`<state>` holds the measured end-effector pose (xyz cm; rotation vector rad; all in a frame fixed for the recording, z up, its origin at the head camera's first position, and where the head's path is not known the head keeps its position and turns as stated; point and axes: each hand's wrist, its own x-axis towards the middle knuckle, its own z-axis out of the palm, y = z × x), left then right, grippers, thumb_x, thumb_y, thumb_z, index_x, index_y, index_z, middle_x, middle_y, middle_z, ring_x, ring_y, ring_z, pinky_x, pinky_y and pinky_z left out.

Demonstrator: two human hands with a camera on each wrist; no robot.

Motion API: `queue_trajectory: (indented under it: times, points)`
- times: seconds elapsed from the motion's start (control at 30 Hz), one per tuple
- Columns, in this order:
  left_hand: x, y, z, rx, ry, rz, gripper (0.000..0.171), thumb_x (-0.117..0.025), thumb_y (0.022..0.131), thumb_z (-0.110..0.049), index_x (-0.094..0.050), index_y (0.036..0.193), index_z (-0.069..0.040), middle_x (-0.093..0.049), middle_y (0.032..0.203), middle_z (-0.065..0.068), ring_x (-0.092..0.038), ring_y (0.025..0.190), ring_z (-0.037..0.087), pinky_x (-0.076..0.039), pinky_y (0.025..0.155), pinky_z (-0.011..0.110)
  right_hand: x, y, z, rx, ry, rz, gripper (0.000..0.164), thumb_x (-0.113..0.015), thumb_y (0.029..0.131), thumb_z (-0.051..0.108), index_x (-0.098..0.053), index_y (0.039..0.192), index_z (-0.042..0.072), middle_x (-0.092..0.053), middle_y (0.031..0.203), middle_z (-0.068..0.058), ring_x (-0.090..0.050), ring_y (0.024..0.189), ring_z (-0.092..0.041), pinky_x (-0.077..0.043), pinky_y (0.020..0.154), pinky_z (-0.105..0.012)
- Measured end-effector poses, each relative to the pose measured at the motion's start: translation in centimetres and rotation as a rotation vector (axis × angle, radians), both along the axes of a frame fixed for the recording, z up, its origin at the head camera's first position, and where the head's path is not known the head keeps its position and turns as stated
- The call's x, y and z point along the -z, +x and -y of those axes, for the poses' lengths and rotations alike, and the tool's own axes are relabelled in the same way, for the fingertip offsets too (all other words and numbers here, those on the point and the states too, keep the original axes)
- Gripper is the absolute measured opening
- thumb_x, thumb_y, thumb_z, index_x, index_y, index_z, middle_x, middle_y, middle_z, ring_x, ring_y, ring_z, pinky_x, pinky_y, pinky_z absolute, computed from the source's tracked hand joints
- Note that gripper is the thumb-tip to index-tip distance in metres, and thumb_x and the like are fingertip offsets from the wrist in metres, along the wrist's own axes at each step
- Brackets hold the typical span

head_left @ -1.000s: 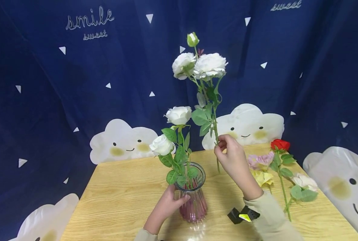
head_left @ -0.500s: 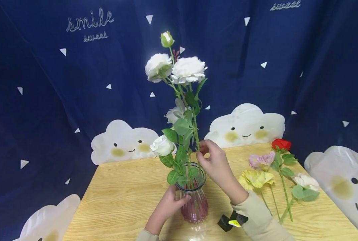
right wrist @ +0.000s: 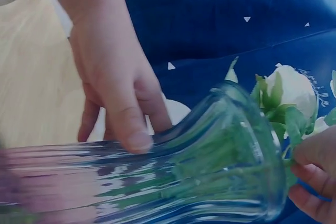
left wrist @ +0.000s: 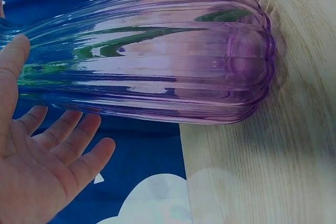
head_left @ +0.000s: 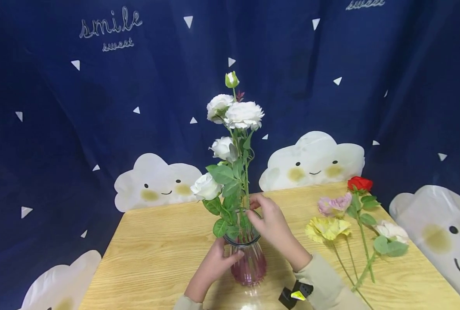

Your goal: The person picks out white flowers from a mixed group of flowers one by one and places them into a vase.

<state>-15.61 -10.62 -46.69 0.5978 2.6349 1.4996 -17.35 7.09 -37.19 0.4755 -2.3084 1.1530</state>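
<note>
A ribbed glass vase [head_left: 249, 267], clear above and pink-purple below, stands upright on the table. My left hand [head_left: 215, 263] holds its neck from the left, thumb [left wrist: 13, 59] on the near side. At the rim, my right hand [head_left: 271, 220] pinches the green stem of a tall white flower spray [head_left: 245, 115] with a bud on top. The stem's lower part is inside the vase, as the right wrist view also shows beside the fingers [right wrist: 317, 163]. White roses [head_left: 205, 186] with green leaves also stand in the vase, leaning left.
On the table [head_left: 152, 249] at right lie a red rose [head_left: 359, 184], a pink flower [head_left: 334, 204], a yellow flower [head_left: 328, 228] and a white rose [head_left: 392, 232]. A small black object [head_left: 294, 293] is beside the right sleeve. A dark blue curtain [head_left: 168, 107] hangs behind.
My right hand has brought the white flower spray left over the vase, then lowered its stem into the mouth. The blooms now sit lower. My left hand has stayed on the vase.
</note>
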Motion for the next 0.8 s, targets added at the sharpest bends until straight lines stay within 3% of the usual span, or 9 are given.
queue_trajectory:
  times: [0.2, 0.37, 0.57, 0.8]
  points:
    - [0.1, 0.0, 0.0, -0.013, -0.003, 0.001, 0.065, -0.059, 0.078, -0.039, -0.035, 0.13, -0.007, -0.052, 0.124, 0.014, -0.049, 0.114, 0.03, -0.041, 0.1, 0.053, 1.0, 0.4, 0.1, 0.029, 0.055, -0.021, 0.019, -0.065, 0.069, 0.009, -0.06, 0.087, 0.007, -0.064, 0.072, 0.0, -0.055, 0.074, -0.018, -0.044, 0.089, -0.049]
    - [0.0, 0.0, -0.1, -0.032, -0.025, 0.003, 0.065, -0.059, 0.078, -0.039, -0.036, 0.129, -0.007, -0.052, 0.123, 0.014, -0.05, 0.113, 0.029, -0.042, 0.099, 0.052, 1.4, 0.8, 0.2, 0.045, 0.081, 0.02, 0.02, -0.065, 0.068, 0.012, -0.06, 0.087, 0.01, -0.063, 0.072, 0.003, -0.055, 0.078, -0.016, -0.033, 0.099, -0.061]
    - [0.1, 0.1, -0.1, -0.032, -0.021, 0.008, 0.065, -0.059, 0.078, -0.039, -0.037, 0.128, -0.005, -0.052, 0.123, 0.017, -0.05, 0.112, 0.031, -0.042, 0.099, 0.053, 1.9, 1.1, 0.1, 0.059, 0.088, 0.048, 0.019, -0.063, 0.069, 0.014, -0.062, 0.087, 0.011, -0.064, 0.076, 0.002, -0.055, 0.084, -0.019, -0.031, 0.101, -0.06]
    - [0.2, 0.0, -0.1, -0.025, -0.012, 0.005, 0.063, -0.059, 0.078, -0.039, -0.038, 0.128, -0.007, -0.052, 0.124, 0.015, -0.049, 0.114, 0.03, -0.041, 0.1, 0.054, 2.8, 1.5, -0.4, 0.089, 0.136, -0.031, 0.009, -0.061, 0.071, 0.015, -0.065, 0.08, 0.015, -0.065, 0.085, -0.001, -0.052, 0.093, -0.022, -0.039, 0.093, -0.047]
